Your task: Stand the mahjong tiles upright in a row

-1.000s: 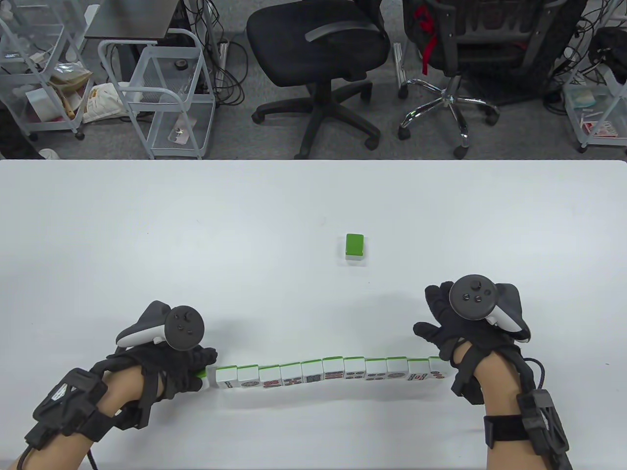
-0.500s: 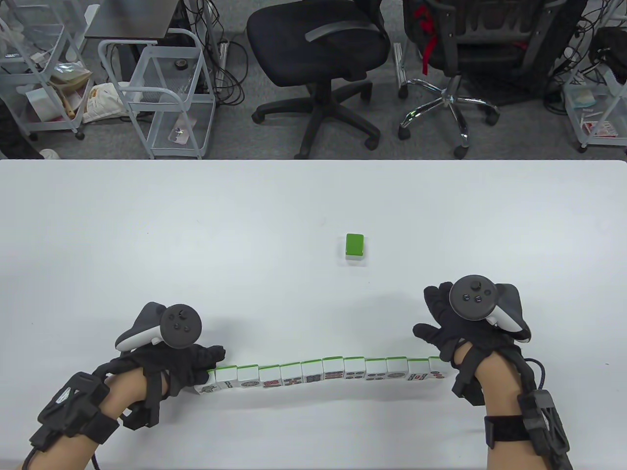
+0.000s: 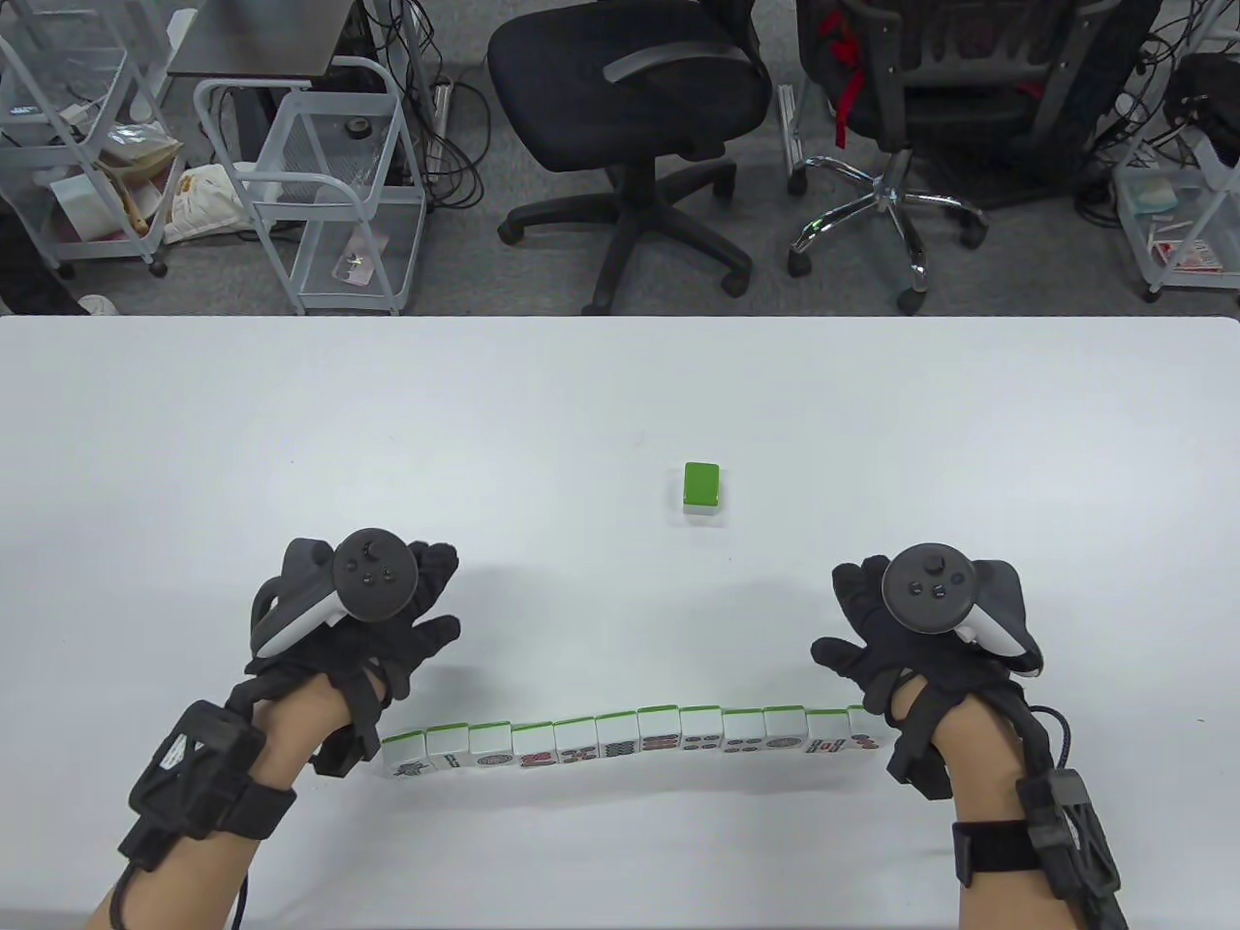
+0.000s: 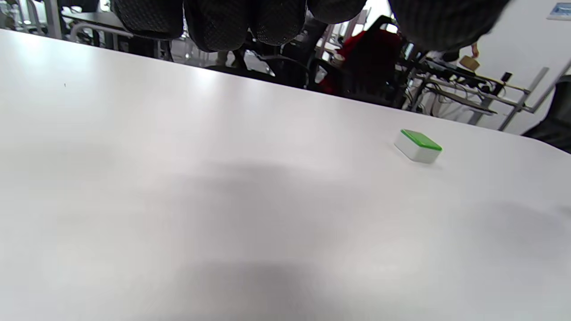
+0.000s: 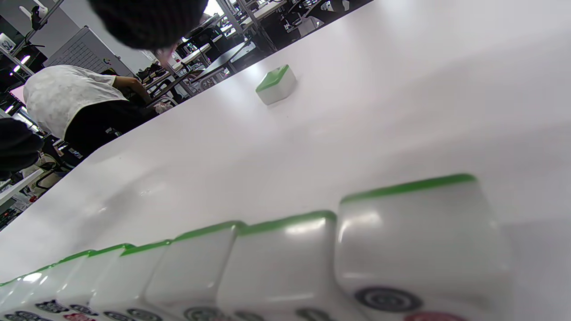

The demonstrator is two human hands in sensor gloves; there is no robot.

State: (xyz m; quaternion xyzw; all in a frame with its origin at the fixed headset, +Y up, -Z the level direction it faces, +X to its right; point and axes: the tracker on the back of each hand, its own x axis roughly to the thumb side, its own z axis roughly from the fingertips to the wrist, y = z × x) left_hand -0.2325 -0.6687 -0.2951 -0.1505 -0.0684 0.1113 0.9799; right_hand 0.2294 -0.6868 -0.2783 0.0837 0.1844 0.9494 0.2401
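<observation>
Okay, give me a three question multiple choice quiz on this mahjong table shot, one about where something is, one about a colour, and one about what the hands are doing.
1. Where does the lone tile lie?
A. On top of the row
B. Out on the table, beyond the row and apart from it
C. In the left hand

2. What colour is the lone tile's upward side?
A. Green
B. Red
C. Blue

3. What is the state of the hands?
A. Both grip tiles
B. The left hand pinches the lone tile
C. Neither holds a tile

Answers:
1. B: the table view shows it alone on the bare table, clear of the row of tiles.
2. A: its top shows green in all three views.
3. C: the left hand and right hand sit with fingers spread behind the row's ends, nothing in them.
</observation>
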